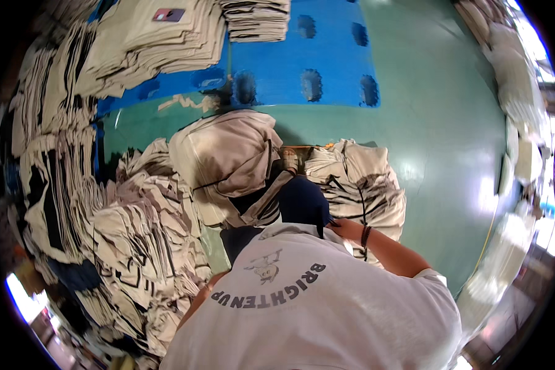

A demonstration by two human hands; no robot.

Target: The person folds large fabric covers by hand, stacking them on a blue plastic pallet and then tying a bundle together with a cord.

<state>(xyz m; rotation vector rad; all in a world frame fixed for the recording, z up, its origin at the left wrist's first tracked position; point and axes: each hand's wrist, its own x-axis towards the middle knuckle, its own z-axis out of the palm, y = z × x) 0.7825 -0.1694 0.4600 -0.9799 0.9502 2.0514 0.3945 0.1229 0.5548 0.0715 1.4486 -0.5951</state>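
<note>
My right hand is at my waist, by the hem of my white T-shirt. Its fingers are closed against dark navy cloth over my leg; what they grip is too small to make out. A dark band circles that wrist. Only a strip of my left forearm shows beside the shirt, and the hand itself is hidden. In front of me on the left lies a large beige fabric bundle. A second beige bundle with dark edges and a dark tie sits on the right, close to my right hand.
Heaped beige cloth pieces and upright folded stacks line the left. Ahead, a blue sheet with dark patches holds folded cloth piles, one with a phone on top. White wrapped bundles edge the green floor.
</note>
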